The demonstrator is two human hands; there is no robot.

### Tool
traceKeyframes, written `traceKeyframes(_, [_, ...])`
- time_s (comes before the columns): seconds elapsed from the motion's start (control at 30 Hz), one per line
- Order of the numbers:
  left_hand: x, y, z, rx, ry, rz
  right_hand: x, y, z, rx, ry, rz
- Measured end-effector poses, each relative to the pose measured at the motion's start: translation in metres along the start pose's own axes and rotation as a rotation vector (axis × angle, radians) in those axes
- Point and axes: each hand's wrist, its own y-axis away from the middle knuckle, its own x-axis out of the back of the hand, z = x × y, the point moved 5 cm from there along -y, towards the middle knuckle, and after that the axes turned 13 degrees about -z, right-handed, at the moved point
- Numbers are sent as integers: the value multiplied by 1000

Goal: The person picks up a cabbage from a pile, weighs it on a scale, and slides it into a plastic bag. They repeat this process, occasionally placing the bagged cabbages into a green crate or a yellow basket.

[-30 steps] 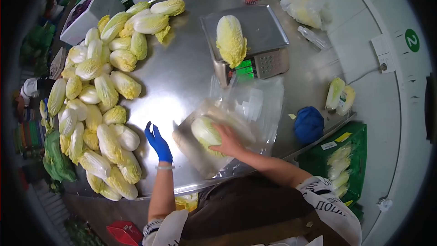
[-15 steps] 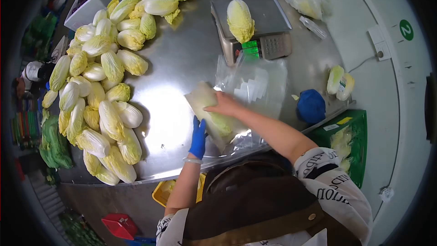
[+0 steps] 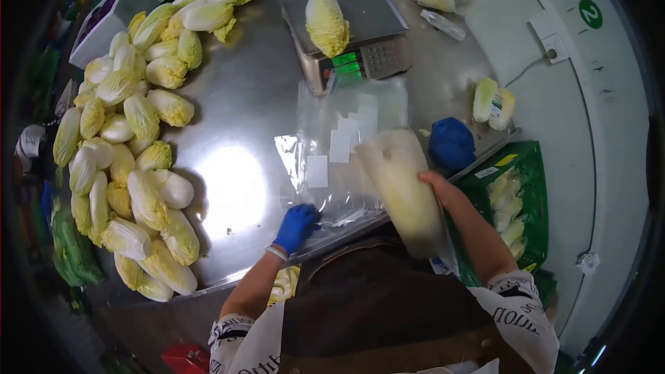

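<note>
A napa cabbage in a clear plastic bag [image 3: 402, 197] is in my bare right hand [image 3: 443, 187], tilted over the table's front edge, with the fingers wrapped round its right side. My left hand [image 3: 299, 227], in a blue glove, is at the lower left edge of a stack of clear plastic bags [image 3: 360, 187]; its fingers are bunched together on the bag edge. White labels [image 3: 339, 145] show on the bags. Behind them a bare napa cabbage [image 3: 327, 24] rests on a scale [image 3: 367, 14] with a lit green display.
Many loose napa cabbages [image 3: 142, 114] are heaped on the left of the metal table [image 3: 249, 83]. At right are a blue bundle [image 3: 451, 144], two wrapped cabbages [image 3: 495, 104] and a green crate [image 3: 533, 201] holding bagged produce. A white box [image 3: 111, 17] stands back left.
The bagged cabbage has moved right, from the table to over its front edge, in my right hand. My left hand has come off it and is at the bag stack's edge. The view has shifted.
</note>
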Motion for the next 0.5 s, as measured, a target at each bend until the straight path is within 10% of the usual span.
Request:
traceKeyframes(0.13, [22,-46,-14,164,269,329,-17,32,11,73,18,-86])
traceKeyframes(0.3, [27,-99,-1,109,93,246,-58,26,-3,144,202,-198])
traceKeyframes(0.5, [58,-116,17,354,946,277,-36,7,27,74,193,-53])
